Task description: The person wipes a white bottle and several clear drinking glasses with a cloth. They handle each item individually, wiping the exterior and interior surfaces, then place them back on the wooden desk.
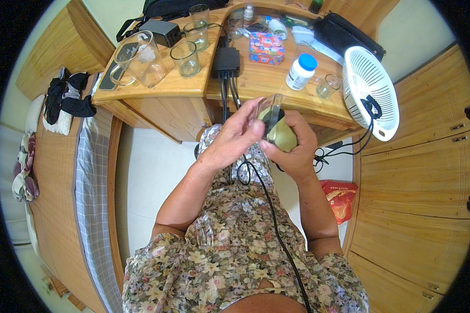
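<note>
Both of my hands are raised in front of my lap, close together, near the desk's front edge. My left hand (237, 130) is closed round a clear, glass-like piece (277, 100). Opposite it, my right hand (301, 143) grips a smooth olive-green item (283, 136) with its thumb across the lower side. A dark patch shows between the clear piece and the green surface. My fingers cover much of both, so their exact kind and whether they are joined cannot be made out.
On the wooden desk (256, 78) stand a glass pitcher (150, 70), several drinking glasses (187, 65), a patterned box (267, 48), a blue-capped white bottle (300, 73) and a white basket (373, 94). Black cables (227, 94) hang in front. A bed (57, 172) lies left; wooden cabinets (418, 177) stand right.
</note>
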Demonstrator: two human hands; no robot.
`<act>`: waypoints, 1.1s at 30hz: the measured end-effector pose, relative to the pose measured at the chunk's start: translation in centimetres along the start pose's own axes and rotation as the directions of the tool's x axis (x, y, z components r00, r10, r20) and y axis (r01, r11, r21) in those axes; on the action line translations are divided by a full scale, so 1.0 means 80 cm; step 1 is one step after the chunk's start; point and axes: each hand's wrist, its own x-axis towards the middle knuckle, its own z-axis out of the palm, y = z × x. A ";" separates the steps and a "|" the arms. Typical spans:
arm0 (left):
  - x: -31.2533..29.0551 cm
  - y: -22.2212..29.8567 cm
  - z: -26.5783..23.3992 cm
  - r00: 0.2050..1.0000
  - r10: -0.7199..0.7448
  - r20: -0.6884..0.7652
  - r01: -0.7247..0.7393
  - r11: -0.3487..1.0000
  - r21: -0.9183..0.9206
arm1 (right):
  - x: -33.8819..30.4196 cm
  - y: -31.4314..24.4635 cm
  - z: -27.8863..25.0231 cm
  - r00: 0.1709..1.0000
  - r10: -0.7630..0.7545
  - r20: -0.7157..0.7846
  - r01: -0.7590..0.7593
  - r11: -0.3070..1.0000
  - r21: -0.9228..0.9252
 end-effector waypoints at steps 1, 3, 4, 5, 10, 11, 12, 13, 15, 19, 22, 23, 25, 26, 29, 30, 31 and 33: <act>0.000 0.002 0.000 1.000 -0.029 -0.007 0.028 0.999 -0.021 | 0.000 0.000 0.000 1.000 -0.003 0.014 0.003 1.000 0.015; 0.000 0.005 0.003 0.998 -0.062 0.011 0.063 0.996 -0.068 | 0.001 0.000 -0.001 0.998 0.025 0.057 -0.026 1.000 0.017; 0.000 0.006 0.003 0.997 -0.076 -0.005 0.075 0.994 -0.085 | 0.000 -0.001 -0.003 0.995 0.090 0.051 -0.095 0.990 0.106; 0.000 0.006 0.003 0.999 -0.044 0.017 0.045 0.998 -0.049 | 0.000 -0.002 -0.006 0.983 0.173 0.061 -0.181 0.967 0.179; 0.006 0.002 0.000 0.998 0.011 0.063 -0.013 0.999 0.033 | 0.005 -0.007 -0.012 0.910 0.401 0.105 -0.396 0.763 0.510; 0.009 0.001 -0.003 0.994 0.056 0.091 -0.065 0.992 0.106 | 0.006 -0.008 -0.012 0.905 0.410 0.113 -0.407 0.756 0.512; 0.012 0.000 -0.007 0.985 0.099 0.138 -0.124 0.975 0.186 | 0.007 -0.010 -0.011 0.893 0.436 0.114 -0.428 0.743 0.514; 0.013 0.000 -0.008 0.982 0.107 0.153 -0.144 0.957 0.253 | 0.008 -0.012 -0.010 0.880 0.460 0.114 -0.448 0.729 0.517; 0.012 -0.002 -0.007 0.980 0.121 0.158 -0.136 0.987 0.087 | 0.008 -0.016 -0.009 0.903 0.425 0.067 -0.408 0.796 0.447; 0.006 -0.003 -0.006 0.993 0.099 0.058 -0.083 0.970 -0.227 | 0.006 -0.017 -0.007 0.920 0.392 0.005 -0.373 0.870 0.323; 0.003 -0.001 -0.005 0.997 -0.068 -0.044 0.068 0.998 -0.001 | 0.004 -0.013 0.000 0.982 0.185 -0.036 -0.180 0.978 0.105; 0.003 0.000 -0.006 0.992 -0.114 -0.055 0.117 0.991 0.064 | 0.003 -0.012 0.001 0.984 0.177 -0.019 -0.174 0.979 0.109; 0.003 0.002 -0.007 0.990 -0.131 -0.057 0.134 0.990 0.047 | 0.002 -0.010 0.002 0.984 0.179 0.001 -0.178 0.977 0.119; 0.003 0.002 -0.007 0.989 -0.136 -0.053 0.137 0.990 0.034 | 0.001 -0.009 0.002 0.981 0.192 0.022 -0.194 0.970 0.146; 0.002 0.004 -0.007 0.997 -0.078 -0.012 0.078 0.997 0.015 | 0.002 -0.009 -0.004 0.962 0.258 0.087 -0.272 0.933 0.237; 0.002 0.004 -0.008 0.999 -0.041 0.001 0.041 0.999 0.004 | 0.003 -0.010 -0.008 0.947 0.302 0.105 -0.320 0.908 0.272; 0.003 0.004 -0.008 1.000 -0.007 0.027 0.006 0.999 0.036 | 0.004 -0.010 -0.010 0.929 0.351 0.120 -0.371 0.876 0.309; 0.006 0.003 -0.009 0.994 0.071 0.080 -0.078 0.993 0.088 | 0.006 -0.011 -0.013 0.918 0.376 0.122 -0.393 0.837 0.379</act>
